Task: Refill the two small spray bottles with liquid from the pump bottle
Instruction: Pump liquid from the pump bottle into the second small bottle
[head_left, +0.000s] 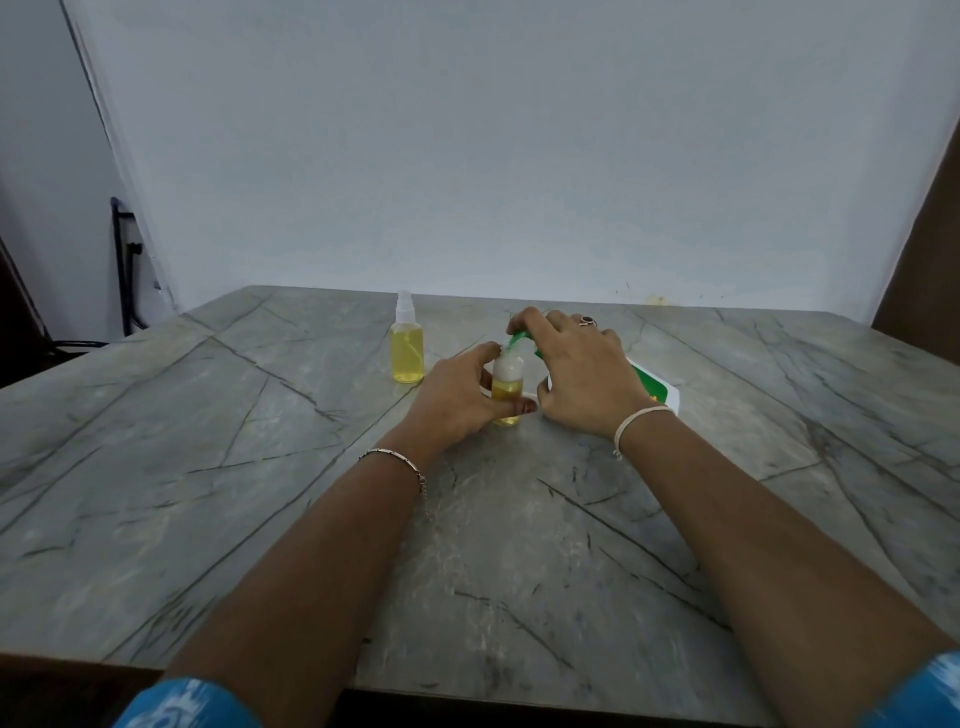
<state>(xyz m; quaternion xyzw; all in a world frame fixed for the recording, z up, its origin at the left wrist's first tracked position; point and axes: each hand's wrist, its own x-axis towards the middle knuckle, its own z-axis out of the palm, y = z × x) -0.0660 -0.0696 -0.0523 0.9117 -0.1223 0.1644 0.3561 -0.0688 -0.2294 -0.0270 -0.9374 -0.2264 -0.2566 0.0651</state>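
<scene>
My left hand grips the open bottle on the table; my right hand grips the pump bottle, spout at its mouth; the capped bottle looks full; this one roughly half.

Capped spray bottle upright; open bottle under pump bottle's nozzle.

Your counter looks like grey stone with dark veins, smooth, with a dull sheen. The far spray bottle and the near spray bottle are clear, smooth plastic. The pump bottle is glossy green-and-white plastic. Your left wrist carries a thin metal bracelet, your right a white cord. Your sleeves are blue printed cloth.
</scene>
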